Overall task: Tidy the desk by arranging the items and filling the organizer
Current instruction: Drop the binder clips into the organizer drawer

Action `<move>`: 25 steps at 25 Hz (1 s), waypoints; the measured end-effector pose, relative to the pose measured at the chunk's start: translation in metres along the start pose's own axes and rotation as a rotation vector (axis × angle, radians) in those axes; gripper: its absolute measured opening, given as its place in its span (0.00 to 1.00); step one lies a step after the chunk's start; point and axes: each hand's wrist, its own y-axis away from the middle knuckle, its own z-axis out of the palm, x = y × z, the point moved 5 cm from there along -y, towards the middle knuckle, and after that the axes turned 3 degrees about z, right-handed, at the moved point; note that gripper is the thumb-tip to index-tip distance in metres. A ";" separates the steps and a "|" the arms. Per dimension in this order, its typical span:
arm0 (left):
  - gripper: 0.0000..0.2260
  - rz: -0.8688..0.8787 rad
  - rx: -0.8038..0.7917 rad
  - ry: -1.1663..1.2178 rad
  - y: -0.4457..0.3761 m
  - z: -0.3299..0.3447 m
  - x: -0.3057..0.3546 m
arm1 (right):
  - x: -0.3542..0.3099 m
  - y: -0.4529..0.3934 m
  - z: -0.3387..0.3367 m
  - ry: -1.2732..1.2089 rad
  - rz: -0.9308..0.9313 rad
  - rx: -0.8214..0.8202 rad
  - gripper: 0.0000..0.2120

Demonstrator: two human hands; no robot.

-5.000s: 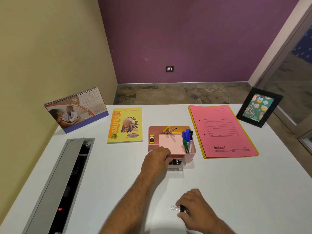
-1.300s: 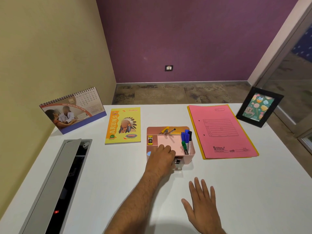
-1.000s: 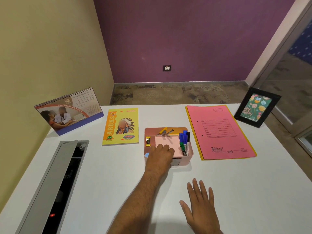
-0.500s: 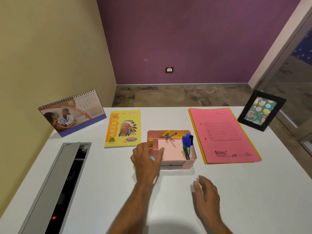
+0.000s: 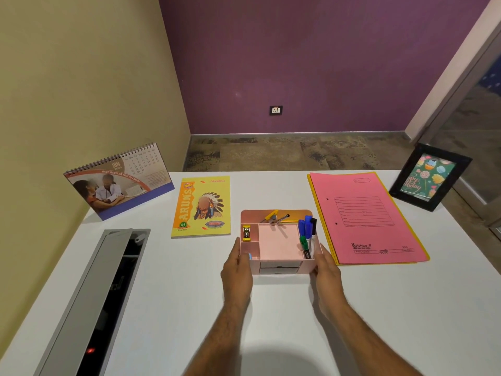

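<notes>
A pink desk organizer point(image 5: 279, 267) stands in the middle of the white desk point(image 5: 271, 321), its small front drawer pushed in. My left hand point(image 5: 237, 272) grips its left side and my right hand point(image 5: 326, 272) grips its right side. Inside it are a pink note pad point(image 5: 278, 240), blue, black and green markers point(image 5: 307, 234) on the right, a small yellow stapler point(image 5: 246, 232) on the left, and a yellow clip with pens point(image 5: 273, 217) at the back.
A yellow notebook point(image 5: 202, 206) lies left of the organizer, and a desk calendar point(image 5: 119, 181) stands at far left. A pink folder point(image 5: 366, 218) lies on the right, with a black photo frame point(image 5: 429, 176) behind it. An open cable tray point(image 5: 95, 294) runs along the desk's left side.
The organizer's drawer went from open with clips inside to shut. My left hand slid off the top to the left side, and my right hand rose from the desk to the right side.
</notes>
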 end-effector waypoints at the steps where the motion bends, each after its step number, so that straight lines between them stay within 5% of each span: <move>1: 0.18 -0.013 0.011 -0.017 -0.001 0.000 -0.003 | 0.001 0.000 -0.001 0.001 0.003 0.011 0.14; 25: 0.19 0.136 0.012 -0.076 -0.141 0.053 0.047 | -0.055 -0.157 0.041 0.007 -0.060 0.048 0.22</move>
